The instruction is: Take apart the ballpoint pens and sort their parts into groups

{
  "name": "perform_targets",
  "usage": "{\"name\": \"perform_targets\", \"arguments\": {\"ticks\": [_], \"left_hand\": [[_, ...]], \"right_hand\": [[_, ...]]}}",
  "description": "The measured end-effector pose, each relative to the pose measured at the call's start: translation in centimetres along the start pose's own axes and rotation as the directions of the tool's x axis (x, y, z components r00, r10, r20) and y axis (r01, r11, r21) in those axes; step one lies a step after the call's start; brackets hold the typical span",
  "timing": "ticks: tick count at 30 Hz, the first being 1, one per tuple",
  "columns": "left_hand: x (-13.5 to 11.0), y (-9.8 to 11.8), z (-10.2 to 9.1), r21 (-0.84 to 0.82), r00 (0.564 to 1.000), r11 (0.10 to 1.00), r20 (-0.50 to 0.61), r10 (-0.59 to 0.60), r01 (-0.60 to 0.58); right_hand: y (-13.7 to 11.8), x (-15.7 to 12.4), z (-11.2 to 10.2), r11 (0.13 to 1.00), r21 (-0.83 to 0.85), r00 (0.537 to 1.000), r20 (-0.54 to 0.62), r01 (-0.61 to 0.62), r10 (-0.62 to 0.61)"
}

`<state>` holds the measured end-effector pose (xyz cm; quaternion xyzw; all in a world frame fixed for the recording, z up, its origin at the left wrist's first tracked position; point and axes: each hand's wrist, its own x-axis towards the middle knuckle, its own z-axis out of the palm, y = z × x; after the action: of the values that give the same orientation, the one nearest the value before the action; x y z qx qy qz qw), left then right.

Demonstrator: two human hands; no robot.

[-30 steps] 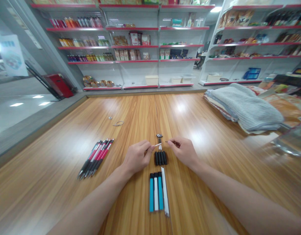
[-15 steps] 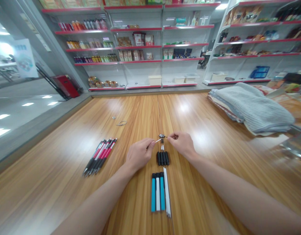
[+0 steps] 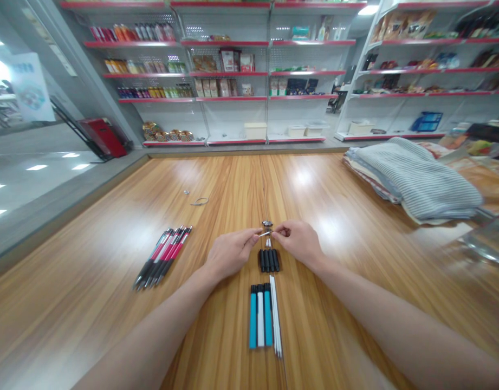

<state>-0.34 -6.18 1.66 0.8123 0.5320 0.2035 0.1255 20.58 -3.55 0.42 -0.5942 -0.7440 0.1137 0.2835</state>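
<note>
1. A wide wooden table (image 3: 233,179) fills the head view. Behind it stand shop shelves (image 3: 233,70) with red edges, stocked with packets and bottles, and a red box (image 3: 103,138) sits on the floor at the left.
2. Take the row of black caps (image 3: 269,260) on the table as the landmark. Just beyond it, the left hand (image 3: 228,253) pinches a thin white piece (image 3: 264,234) between thumb and forefinger.
3. The right hand (image 3: 300,242), beyond and right of the caps, has thumb and forefinger pressed together at the far end of that piece. Whether they grip the piece itself or some smaller part is too small to tell.
4. Just past the caps lies a small metal heap (image 3: 267,223), right behind the held piece.
5. Nearer than the caps lie blue and white tubes (image 3: 260,316) with thin white rods (image 3: 276,316) touching their right side.
6. Well left of the caps lies a bundle of red and black pens (image 3: 163,257), and farther back on the left a wire loop (image 3: 199,201).
7. Far right of the caps sits folded cloth (image 3: 415,181). Nothing lies between the hands and the caps.
</note>
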Motion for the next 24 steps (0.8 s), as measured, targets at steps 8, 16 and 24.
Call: {"name": "perform_targets", "arguments": {"ticks": [8,16,24], "left_hand": [[-0.07,0.14,-0.26,0.013,0.999,1.000,0.033,0.011,-0.011],[-0.05,0.11,-0.18,0.008,1.000,1.000,0.022,0.021,-0.021],[0.01,0.19,-0.24,0.001,0.999,1.000,0.021,0.026,-0.026]], "right_hand": [[0.30,0.07,0.08,1.000,0.018,1.000,0.019,0.019,-0.019],[0.21,0.13,0.10,0.999,0.030,0.999,0.037,0.016,-0.017],[0.01,0.07,0.03,0.996,0.037,0.995,0.044,0.083,-0.084]]}}
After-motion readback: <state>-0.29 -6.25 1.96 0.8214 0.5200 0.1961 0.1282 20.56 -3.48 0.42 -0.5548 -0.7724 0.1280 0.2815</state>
